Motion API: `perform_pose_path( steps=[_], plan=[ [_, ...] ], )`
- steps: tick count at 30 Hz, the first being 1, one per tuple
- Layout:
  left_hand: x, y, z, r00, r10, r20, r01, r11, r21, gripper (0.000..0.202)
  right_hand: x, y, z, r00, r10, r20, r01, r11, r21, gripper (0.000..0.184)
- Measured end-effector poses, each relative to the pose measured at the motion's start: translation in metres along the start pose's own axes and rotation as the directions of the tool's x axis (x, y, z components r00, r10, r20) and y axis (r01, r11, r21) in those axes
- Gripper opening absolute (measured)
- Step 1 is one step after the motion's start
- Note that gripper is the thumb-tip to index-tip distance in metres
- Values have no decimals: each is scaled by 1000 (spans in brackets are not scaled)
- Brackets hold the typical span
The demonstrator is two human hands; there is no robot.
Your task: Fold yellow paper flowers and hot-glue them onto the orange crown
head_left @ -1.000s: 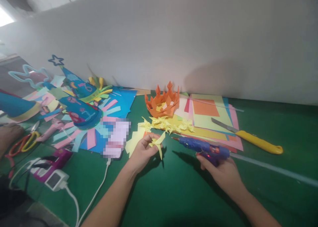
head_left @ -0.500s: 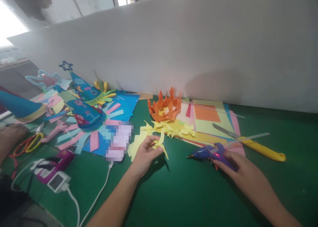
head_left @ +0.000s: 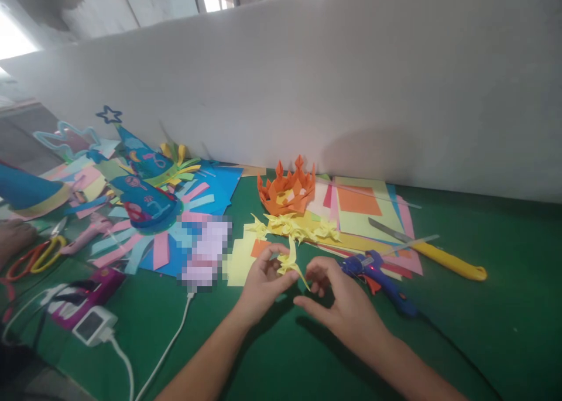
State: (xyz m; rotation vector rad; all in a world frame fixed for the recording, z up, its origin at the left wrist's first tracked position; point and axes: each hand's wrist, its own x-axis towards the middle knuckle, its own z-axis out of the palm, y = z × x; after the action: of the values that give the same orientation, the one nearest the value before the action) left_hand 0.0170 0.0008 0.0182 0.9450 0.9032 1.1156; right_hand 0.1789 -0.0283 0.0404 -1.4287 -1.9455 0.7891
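Between thumb and fingers, my left hand pinches a folded yellow paper piece with pointed strips, possibly a paper flower. My right hand is beside it, thumb and fingers apart and nothing visible in them; whether a fingertip touches the paper I cannot tell. Behind that hand a blue glue gun lies on the green table, its small red light on and a clear glue stick in its back. More folded yellow paper pieces lie just past my hands, in front of an orange folded-paper crown.
At right lies a yellow-handled knife by stacked coloured paper. Leftward are a blurred phone on a white cable, decorated blue cone hats, scissors, a pink glue gun and a magenta power strip. Another person's hand rests far left.
My right hand has let go of the blue glue gun, which now lies on the table, and has moved left to the yellow paper piece. My left hand keeps its pinch.
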Motion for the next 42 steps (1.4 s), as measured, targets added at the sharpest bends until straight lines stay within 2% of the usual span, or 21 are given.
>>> perform_pose_path(
  steps=[4,10,14,17,20,26,33,38,42],
  plan=[
    [3,-4,0,994,107,-2,-106,991,87,30,9,3,5,997,-34,-72,34,999,-9,7],
    [4,-10,-4,988,147,57,-156,963,219,21,11,8,1,974,-188,-129,159,965,-208,13],
    [4,-9,-6,982,185,45,-190,933,307,17,14,7,-1,976,-191,-104,158,952,-263,15],
    [5,-5,-5,989,147,-9,-138,944,300,19,16,6,-2,983,-162,-84,135,955,-263,16],
    [6,-1,-4,997,49,-61,-32,969,245,22,16,6,-3,987,-140,-79,117,963,-241,14],
    [6,1,-4,998,-30,-52,44,954,296,23,16,8,-2,993,-115,-35,104,969,-226,12],
    [8,2,-8,989,-132,-72,149,928,342,26,13,7,-1,977,-215,2,209,947,-244,17],
    [8,3,-12,986,-162,-26,161,926,341,25,14,9,-1,957,-288,35,287,923,-256,17],
    [7,4,-13,986,-167,16,150,920,362,25,14,13,1,951,-306,38,304,914,-267,19]
  ],
)
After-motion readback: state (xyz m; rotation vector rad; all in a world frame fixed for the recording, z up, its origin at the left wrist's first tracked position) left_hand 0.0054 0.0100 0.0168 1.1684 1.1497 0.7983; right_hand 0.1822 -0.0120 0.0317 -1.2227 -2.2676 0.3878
